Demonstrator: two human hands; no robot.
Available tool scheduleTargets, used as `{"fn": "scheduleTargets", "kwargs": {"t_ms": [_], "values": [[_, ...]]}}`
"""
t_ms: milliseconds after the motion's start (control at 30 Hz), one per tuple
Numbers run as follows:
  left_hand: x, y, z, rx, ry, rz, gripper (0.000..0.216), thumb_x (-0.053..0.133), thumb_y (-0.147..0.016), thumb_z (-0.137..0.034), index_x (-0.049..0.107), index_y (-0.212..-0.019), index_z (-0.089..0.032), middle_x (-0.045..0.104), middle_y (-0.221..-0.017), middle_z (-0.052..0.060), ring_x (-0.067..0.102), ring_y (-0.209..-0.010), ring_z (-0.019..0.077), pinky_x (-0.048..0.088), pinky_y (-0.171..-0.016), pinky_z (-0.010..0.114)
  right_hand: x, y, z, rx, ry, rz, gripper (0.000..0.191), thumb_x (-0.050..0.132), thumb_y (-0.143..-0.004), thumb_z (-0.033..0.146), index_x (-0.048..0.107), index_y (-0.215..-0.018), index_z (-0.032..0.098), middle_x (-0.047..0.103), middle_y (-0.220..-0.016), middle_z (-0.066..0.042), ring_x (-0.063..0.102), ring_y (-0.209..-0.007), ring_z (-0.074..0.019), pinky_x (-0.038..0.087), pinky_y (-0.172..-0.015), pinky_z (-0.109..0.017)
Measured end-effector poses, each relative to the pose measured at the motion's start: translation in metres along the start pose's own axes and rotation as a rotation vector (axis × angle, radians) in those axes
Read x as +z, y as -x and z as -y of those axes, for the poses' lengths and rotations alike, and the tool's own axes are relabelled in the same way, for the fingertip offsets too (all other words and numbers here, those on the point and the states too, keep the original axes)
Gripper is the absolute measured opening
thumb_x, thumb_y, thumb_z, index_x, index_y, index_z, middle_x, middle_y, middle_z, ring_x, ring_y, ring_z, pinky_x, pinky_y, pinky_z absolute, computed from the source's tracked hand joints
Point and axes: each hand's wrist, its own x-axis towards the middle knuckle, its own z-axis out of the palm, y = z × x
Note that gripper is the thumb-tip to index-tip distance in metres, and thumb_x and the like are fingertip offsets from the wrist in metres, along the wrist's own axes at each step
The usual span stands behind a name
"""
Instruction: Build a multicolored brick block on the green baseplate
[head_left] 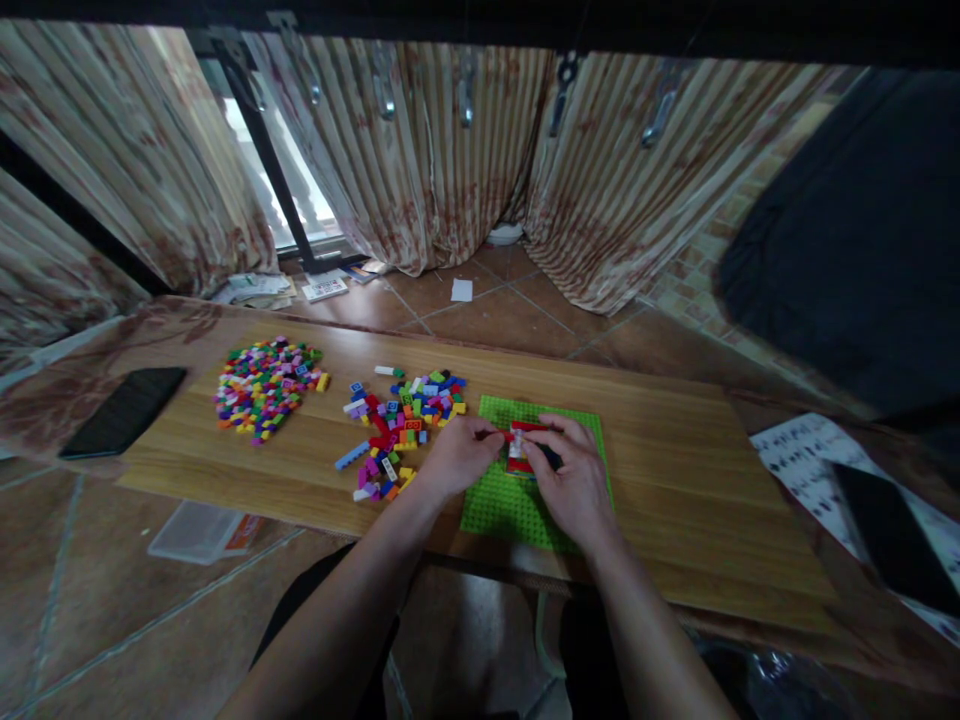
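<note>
A green studded baseplate (pixel 502 505) lies on the wooden board (pixel 675 480). On it stands a small brick build (pixel 519 447) of red and white pieces. My left hand (pixel 456 455) pinches the build's left side, fingers closed on a red piece. Resting over the build's right side, my right hand (pixel 571 480) has its fingers curled on it. A loose heap of mixed coloured bricks (pixel 397 420) lies just left of my left hand. A denser pile of small coloured bricks (pixel 262 385) sits farther left on the board.
A dark phone (pixel 124 410) lies at the board's left end. Another dark device (pixel 892 535) rests on a printed sheet (pixel 802 450) at the right. A clear plastic box (pixel 199 530) sits on the tiled floor below. Curtains (pixel 450 150) hang behind.
</note>
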Motion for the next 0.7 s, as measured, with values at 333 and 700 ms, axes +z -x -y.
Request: {"fn": "scheduleTargets", "kwargs": {"t_ms": [333,700], "values": [[0.003,0.008,-0.002,0.146,-0.549,-0.078,0.04,0.05,-0.072,-0.005,0.072,-0.102,-0.021,0.072,-0.084,0.004,0.065,-0.077,0.0188,0.048,-0.072,0.028,-0.006,-0.001,-0.006,0.048,-0.048,-0.062,0.02,0.057,-0.09,0.031,0.073,-0.091,0.021,0.067,-0.107,-0.009,0.06,-0.102,-0.0238,0.047,-0.094,-0.045],[-0.01,0.016,-0.008,0.222,-0.665,0.125,0.043,0.055,-0.069,-0.008,0.065,-0.11,-0.018,0.063,-0.107,0.009,0.064,-0.094,0.0225,0.052,-0.085,0.033,-0.017,-0.007,-0.023,0.162,-0.154,-0.265,0.021,0.057,-0.089,0.035,0.073,-0.087,0.02,0.07,-0.095,-0.007,0.065,-0.094,-0.0215,0.05,-0.087,-0.04]]}}
